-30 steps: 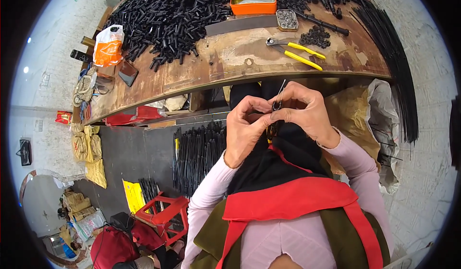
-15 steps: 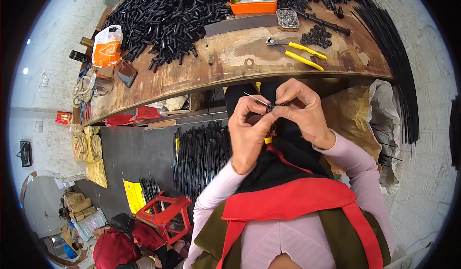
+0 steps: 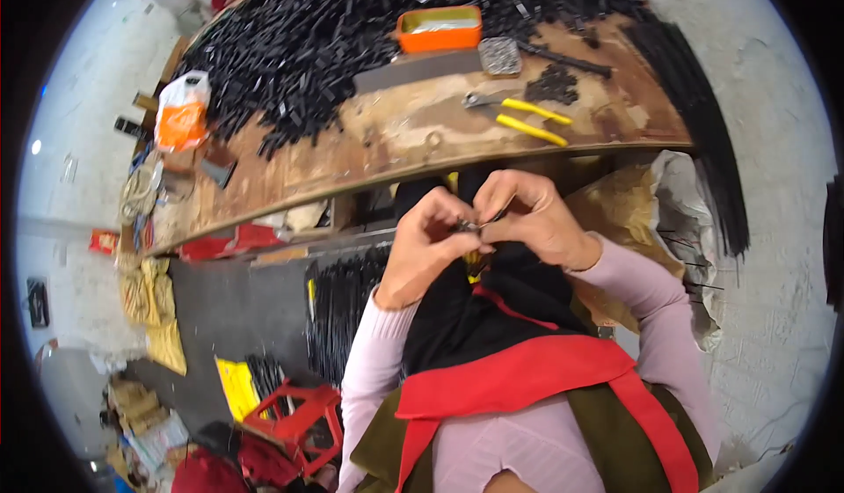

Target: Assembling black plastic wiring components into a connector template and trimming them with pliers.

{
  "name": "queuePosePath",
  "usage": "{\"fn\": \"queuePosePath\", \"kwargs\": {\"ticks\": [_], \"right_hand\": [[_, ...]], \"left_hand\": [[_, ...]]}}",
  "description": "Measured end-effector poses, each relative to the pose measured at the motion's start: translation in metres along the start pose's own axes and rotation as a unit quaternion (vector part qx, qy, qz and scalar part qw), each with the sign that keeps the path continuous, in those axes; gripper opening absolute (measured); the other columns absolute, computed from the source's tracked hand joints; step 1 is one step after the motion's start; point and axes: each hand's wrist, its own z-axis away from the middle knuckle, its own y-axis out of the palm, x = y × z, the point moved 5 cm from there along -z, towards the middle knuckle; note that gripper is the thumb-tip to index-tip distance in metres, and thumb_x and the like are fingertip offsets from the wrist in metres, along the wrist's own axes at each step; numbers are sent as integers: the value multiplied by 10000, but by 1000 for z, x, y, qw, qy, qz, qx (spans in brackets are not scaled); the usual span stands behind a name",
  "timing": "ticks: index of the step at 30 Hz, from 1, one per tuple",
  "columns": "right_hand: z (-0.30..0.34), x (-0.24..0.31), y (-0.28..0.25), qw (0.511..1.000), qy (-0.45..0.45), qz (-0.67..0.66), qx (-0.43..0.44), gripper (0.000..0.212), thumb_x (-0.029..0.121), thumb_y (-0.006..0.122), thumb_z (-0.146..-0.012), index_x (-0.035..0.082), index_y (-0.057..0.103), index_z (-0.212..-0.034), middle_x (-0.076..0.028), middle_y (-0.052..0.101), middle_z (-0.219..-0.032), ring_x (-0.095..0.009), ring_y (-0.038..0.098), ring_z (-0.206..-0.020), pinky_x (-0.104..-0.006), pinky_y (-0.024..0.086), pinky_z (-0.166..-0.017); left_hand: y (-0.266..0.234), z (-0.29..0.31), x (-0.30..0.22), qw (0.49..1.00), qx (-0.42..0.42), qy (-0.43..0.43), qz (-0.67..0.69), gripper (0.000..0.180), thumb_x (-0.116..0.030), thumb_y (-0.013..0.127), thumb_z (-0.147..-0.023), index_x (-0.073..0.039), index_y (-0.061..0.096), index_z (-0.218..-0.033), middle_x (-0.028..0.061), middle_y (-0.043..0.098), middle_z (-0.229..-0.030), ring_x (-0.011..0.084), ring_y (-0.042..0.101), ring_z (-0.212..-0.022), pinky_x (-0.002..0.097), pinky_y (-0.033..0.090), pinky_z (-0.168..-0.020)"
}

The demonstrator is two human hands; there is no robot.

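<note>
Both my hands are raised in front of the wooden workbench (image 3: 400, 128), their fingertips meeting. My left hand (image 3: 420, 251) is closed, thumb and fingers pinching a small dark part (image 3: 466, 226). My right hand (image 3: 536, 220) pinches right beside it, thumb against forefinger, apparently on the same part or a thin piece joined to it. Blur and the fingers hide its exact shape. Beyond the hands, cutting pliers with yellow handles (image 3: 533, 132) lie on the bench near its front edge.
Short black tubes (image 3: 290, 71) are heaped across the bench's back, behind an orange tin (image 3: 440, 41), a tray of small metal bits (image 3: 499, 57) and small black rings (image 3: 552, 84). Long black rods (image 3: 703, 132) hang at the right. Below left stands a red stool (image 3: 303, 427).
The whole view has shifted and blurred, with bench items now lower and further left. A thin metal pin sticking up from my left fingers no longer shows. My hands stay pinched together.
</note>
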Motion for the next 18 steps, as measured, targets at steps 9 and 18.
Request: {"fn": "queuePosePath", "kwargs": {"ticks": [9,18], "right_hand": [[24,20,-16,963,-187,176,-87,208,-101,751,-746,26,632,-859,-67,587,-916,-148,578,-876,-283,470,-780],[4,77,-188,682,-194,587,-390,133,55,648,-882,15,619,-1005,-107,661,-917,-201,633,-780,-319,496,-716]], "left_hand": [[15,-1,16,997,-50,16,-49,113,26,691,-850,18,592,-902,155,650,-1083,191,649,-883,329,545,-820],[22,-30,10,997,-4,-2,-80,176,22,693,-851,0,520,-828,200,656,-1051,216,651,-878,359,547,-809]]}}
